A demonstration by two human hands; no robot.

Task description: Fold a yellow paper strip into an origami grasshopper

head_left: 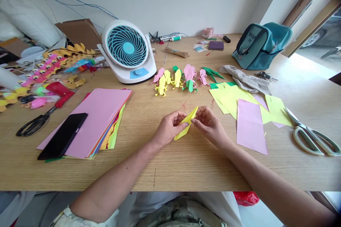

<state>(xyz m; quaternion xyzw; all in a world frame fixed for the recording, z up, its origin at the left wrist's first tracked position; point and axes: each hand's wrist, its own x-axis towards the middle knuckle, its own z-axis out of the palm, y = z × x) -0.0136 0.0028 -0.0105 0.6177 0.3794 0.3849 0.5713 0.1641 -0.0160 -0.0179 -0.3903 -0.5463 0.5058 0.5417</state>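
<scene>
A narrow piece of folded yellow paper (pixel 183 132) is held tilted between my hands, a little above the table's front half. My left hand (pixel 170 126) pinches it, thumb in front and fingers behind. At its upper right end, my right hand (pixel 209 125) grips it between thumb and fingertips. Beyond my hands stands a cluster of folded paper figures in yellow (pixel 162 86), pink (pixel 189 72) and green (pixel 189 85). Some folds are hidden behind my fingers.
On the left, a black phone (pixel 64 135) lies on stacked coloured paper (pixel 106 103), near black-handled scissors (pixel 34 124). A white fan (pixel 128 48) stands behind. To the right are yellow sheets (pixel 226 97), a pink sheet (pixel 250 127), large scissors (pixel 309 134), a grey cloth (pixel 246 78) and a teal bag (pixel 261 46).
</scene>
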